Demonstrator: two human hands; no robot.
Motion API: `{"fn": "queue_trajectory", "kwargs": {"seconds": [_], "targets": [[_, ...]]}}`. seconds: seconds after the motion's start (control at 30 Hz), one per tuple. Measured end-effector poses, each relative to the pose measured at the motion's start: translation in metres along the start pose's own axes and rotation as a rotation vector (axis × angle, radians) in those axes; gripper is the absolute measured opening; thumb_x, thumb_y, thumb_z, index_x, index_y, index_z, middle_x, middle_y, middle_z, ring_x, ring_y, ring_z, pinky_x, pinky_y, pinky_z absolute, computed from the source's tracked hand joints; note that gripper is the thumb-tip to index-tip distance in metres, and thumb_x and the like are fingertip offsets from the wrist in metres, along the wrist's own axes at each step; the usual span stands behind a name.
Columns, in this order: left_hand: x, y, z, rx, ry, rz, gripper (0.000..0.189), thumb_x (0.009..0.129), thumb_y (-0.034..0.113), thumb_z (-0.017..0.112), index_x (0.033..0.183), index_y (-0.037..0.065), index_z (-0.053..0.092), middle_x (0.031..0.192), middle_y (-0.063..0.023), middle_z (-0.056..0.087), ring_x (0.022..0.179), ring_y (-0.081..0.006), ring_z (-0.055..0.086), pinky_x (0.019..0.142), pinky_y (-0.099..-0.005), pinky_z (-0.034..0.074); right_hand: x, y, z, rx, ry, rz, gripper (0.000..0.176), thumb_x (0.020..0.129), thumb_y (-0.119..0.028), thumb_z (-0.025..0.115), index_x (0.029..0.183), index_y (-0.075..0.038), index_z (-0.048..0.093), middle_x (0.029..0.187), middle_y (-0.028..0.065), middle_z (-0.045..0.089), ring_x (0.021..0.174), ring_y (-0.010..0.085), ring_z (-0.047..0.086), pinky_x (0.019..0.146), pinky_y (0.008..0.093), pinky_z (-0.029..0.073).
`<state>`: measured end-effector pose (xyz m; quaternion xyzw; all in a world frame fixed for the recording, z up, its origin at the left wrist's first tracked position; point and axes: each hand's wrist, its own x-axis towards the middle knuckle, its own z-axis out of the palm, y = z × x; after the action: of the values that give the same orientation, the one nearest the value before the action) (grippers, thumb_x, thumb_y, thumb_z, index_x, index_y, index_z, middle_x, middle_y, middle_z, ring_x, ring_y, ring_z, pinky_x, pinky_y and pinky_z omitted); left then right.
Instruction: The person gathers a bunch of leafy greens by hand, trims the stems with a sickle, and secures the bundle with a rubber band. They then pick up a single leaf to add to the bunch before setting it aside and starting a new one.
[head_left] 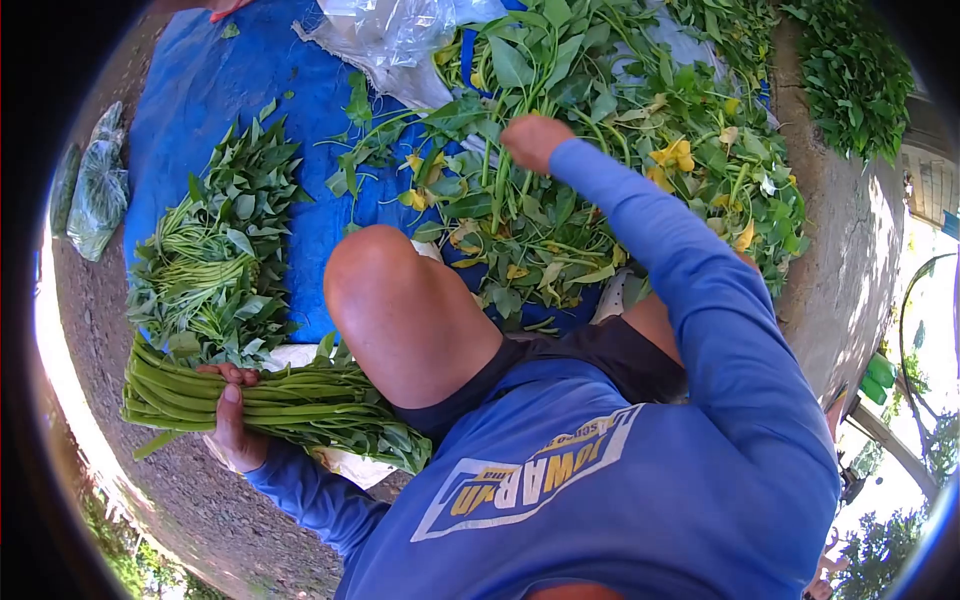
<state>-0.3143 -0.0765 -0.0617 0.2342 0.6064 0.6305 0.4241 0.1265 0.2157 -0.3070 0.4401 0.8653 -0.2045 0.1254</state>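
At the lower left, my left hand (234, 415) is closed round a thick bundle of long green stems (165, 395), which look like water spinach. The cut ends point left and the leaves lie by my thigh. My right hand (535, 142) is reached out over a loose heap of leafy greens (580, 230), its fingers curled at some upright stems (500, 185). The fingertips are partly hidden, but the hand appears closed on these stems. Yellowed leaves (673, 157) are mixed through the heap.
A neat pile of bundled greens (215, 250) lies on the blue tarp (200, 80) at left. Clear plastic (390, 30) and a pale sack sit at the top. A filled plastic bag (98, 190) rests on the ground, with more greens (850, 80) at upper right.
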Motion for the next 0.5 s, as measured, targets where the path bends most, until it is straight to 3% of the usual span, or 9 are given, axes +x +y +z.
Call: {"fn": "queue_trajectory", "kwargs": {"seconds": [0.07, 0.17, 0.27, 0.4, 0.5], "targets": [[-0.002, 0.003, -0.002, 0.008, 0.007, 0.013, 0.048, 0.088, 0.006, 0.071, 0.131, -0.001, 0.052, 0.104, -0.0120, 0.057, 0.093, -0.0223, 0.058, 0.093, -0.0396, 0.051, 0.021, -0.032, 0.037, 0.009, 0.038, -0.210, 0.023, 0.092, -0.018, 0.060, 0.109, -0.010, 0.074, 0.114, 0.0113, 0.072, 0.115, 0.0321, 0.066, 0.095, 0.0496, 0.055], [-0.007, 0.002, -0.025, 0.037, 0.021, 0.021, 0.049, 0.087, 0.007, 0.071, 0.131, -0.001, 0.051, 0.104, -0.0121, 0.057, 0.093, -0.0223, 0.058, 0.094, -0.0392, 0.051, 0.049, -0.041, 0.081, -0.284, 0.098, -0.146, 0.022, 0.092, -0.018, 0.063, 0.111, -0.013, 0.073, 0.116, 0.0079, 0.072, 0.118, 0.0273, 0.064, 0.095, 0.0467, 0.052], [-0.014, 0.002, -0.032, -0.006, 0.070, 0.020, 0.050, 0.087, 0.007, 0.071, 0.132, -0.001, 0.050, 0.104, -0.0119, 0.057, 0.093, -0.0222, 0.057, 0.094, -0.0383, 0.051, 0.054, -0.046, 0.078, -0.312, 0.106, -0.147, 0.021, 0.092, -0.019, 0.064, 0.110, -0.014, 0.073, 0.118, 0.0055, 0.071, 0.120, 0.0251, 0.061, 0.096, 0.0442, 0.048], [-0.016, 0.001, -0.022, -0.014, 0.104, 0.021, 0.050, 0.087, 0.008, 0.073, 0.130, -0.001, 0.051, 0.103, -0.0115, 0.057, 0.094, -0.0221, 0.057, 0.093, -0.0361, 0.051, 0.013, -0.045, 0.014, -0.237, 0.205, -0.313, 0.023, 0.091, -0.015, 0.063, 0.112, -0.014, 0.073, 0.120, 0.0082, 0.069, 0.113, 0.0275, 0.063, 0.097, 0.0440, 0.049], [-0.014, 0.003, -0.015, -0.034, 0.060, 0.052, 0.048, 0.087, 0.007, 0.074, 0.128, -0.001, 0.052, 0.103, -0.0112, 0.058, 0.092, -0.0212, 0.058, 0.090, -0.0359, 0.052, -0.015, -0.030, -0.057, 0.096, 0.613, -0.274, 0.022, 0.093, -0.011, 0.063, 0.114, -0.012, 0.072, 0.119, 0.0125, 0.069, 0.110, 0.0305, 0.064, 0.099, 0.0432, 0.050]]}}
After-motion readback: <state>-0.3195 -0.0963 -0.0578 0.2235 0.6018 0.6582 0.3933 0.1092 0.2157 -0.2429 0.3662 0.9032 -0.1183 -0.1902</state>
